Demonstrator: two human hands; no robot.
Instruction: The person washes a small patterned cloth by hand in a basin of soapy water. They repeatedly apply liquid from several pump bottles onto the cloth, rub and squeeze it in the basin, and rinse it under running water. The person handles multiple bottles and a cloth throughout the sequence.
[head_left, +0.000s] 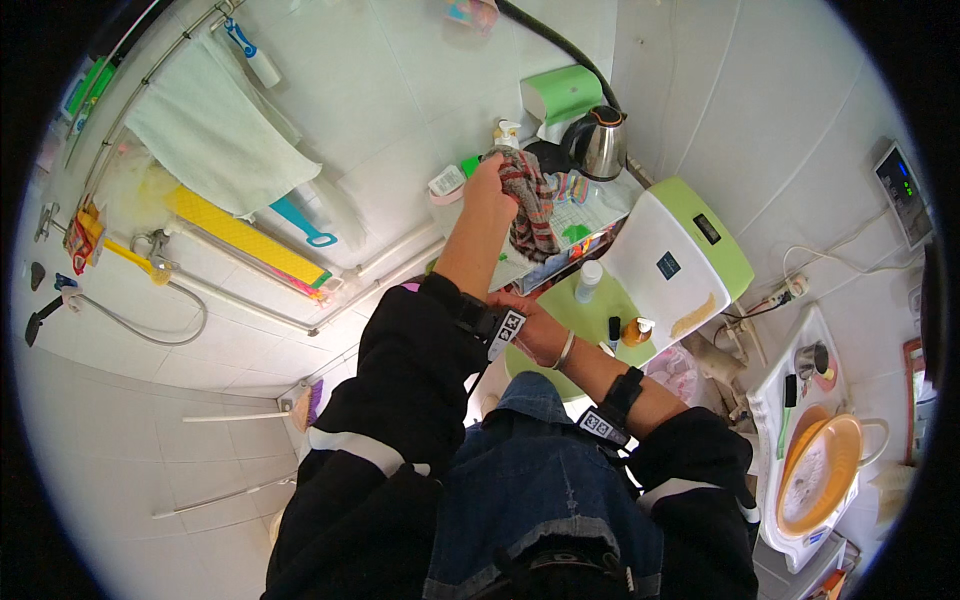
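My left hand (491, 187) reaches up and grips a grey-and-red plaid cloth (526, 199), which hangs down over a cluttered shelf top (600, 217). Lower down, my right hand (531, 330) is close to the shelf's front edge, beside my left forearm. The strap and marker tag on my left wrist partly cover its fingers, so what they touch is hidden. A striped cloth (568, 187) lies right of the plaid one. Behind stand a pump bottle (507, 133), a steel electric kettle (604, 144) and a green-and-white tissue box (562, 94).
Right of my hands is a toilet with a green lid (559, 304), bearing a white-capped bottle (589, 281) and an amber pump bottle (637, 331). A washbasin (765, 450) with an orange plastic basin (825, 472) is at far right. A towel (225, 135) hangs upper left.
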